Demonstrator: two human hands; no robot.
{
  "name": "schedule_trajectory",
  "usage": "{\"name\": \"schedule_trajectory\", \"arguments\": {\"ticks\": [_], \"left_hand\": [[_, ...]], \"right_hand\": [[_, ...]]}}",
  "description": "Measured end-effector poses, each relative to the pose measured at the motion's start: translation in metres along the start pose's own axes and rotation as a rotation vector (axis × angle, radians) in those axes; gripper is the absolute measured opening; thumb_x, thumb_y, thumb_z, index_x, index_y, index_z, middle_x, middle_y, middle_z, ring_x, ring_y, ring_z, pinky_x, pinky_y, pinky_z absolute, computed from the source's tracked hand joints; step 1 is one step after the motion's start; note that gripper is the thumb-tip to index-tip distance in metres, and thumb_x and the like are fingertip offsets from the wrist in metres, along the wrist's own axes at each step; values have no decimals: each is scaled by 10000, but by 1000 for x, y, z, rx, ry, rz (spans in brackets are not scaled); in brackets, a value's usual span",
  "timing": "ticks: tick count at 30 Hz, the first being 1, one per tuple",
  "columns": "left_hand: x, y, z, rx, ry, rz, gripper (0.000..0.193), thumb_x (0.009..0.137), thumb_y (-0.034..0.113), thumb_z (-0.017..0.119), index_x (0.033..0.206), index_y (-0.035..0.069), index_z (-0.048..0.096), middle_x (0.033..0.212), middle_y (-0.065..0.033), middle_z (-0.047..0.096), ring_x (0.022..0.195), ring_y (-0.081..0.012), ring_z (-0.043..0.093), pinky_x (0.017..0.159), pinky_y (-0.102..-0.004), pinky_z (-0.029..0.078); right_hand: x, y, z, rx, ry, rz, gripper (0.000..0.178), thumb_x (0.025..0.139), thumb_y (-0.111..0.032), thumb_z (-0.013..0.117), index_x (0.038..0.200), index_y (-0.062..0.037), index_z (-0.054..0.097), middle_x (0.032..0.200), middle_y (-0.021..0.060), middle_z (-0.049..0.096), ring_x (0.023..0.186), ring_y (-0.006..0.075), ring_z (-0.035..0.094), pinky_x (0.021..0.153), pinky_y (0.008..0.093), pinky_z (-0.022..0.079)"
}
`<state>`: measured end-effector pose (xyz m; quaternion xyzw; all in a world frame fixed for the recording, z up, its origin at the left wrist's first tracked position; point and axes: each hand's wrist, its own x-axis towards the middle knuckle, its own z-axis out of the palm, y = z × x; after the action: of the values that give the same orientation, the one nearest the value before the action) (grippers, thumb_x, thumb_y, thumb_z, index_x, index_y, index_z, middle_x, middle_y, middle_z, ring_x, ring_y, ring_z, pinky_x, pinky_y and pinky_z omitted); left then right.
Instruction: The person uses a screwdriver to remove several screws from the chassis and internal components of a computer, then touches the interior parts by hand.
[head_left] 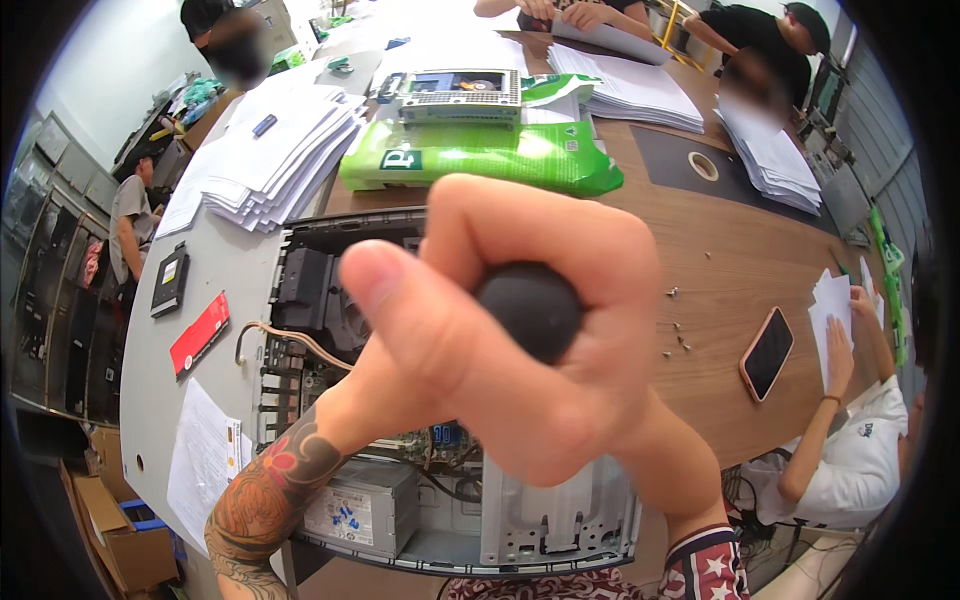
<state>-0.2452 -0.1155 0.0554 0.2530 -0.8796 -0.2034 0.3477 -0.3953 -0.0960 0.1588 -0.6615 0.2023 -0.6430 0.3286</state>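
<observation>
Currently, my right grip is closed around a black handle, above an open computer case on the table. My left grip is mostly hidden beneath; I cannot determine its state. Screws lie right of both.

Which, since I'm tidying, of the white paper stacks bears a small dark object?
The leftmost, messily fanned white paper stack; only it visibly bears a small dark-blue rectangular object.

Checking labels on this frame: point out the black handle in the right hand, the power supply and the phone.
Black handle (532,308): head view, its rounded end.
Power supply (355,505): head view, its labelled face.
Phone (767,355): head view, its dark screen.
</observation>
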Motion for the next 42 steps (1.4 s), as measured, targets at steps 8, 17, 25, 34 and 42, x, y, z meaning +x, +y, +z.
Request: {"name": "schedule_trajectory", "arguments": {"ticks": [8,17,25,34,42], "left_hand": [[21,10,30,-8,-22,12,126,759,4,654,875,47,680,793,-147,661,708,-331,636,624,-429,513],[2,22,14,167,-32,-89,67,823,15,659,888,10,679,763,-161,651,678,-285,614,617,-398,498],[-5,14,-8,248,-45,-78,54,881,25,664,900,-24,677,737,-172,643,651,-244,596,612,-371,485],[3,18,-3,228,-35,-168,102,932,27,651,911,-73,658,691,-191,615,608,-212,540,619,-368,468],[-22,-7,-24,72,-40,-291,165,893,75,647,1028,-19,670,959,-160,677,871,-278,621,818,-420,492]], "right_hand": [[-9,6,-2,68,106,-58,270,816,-105,649,612,-30,489,470,137,444,410,347,486,494,428,425],[-15,-10,-11,-84,109,-21,208,763,-166,667,640,-20,584,603,140,580,587,317,594,572,401,482],[-7,2,-8,-119,186,-47,221,781,-158,664,654,-10,558,577,164,541,557,349,565,550,418,461],[-3,10,-14,-120,225,-24,238,801,-149,662,671,0,530,546,191,498,523,386,532,527,436,438],[18,47,44,-20,288,-96,254,819,-141,660,686,10,505,520,216,459,493,418,503,506,452,417]]}}
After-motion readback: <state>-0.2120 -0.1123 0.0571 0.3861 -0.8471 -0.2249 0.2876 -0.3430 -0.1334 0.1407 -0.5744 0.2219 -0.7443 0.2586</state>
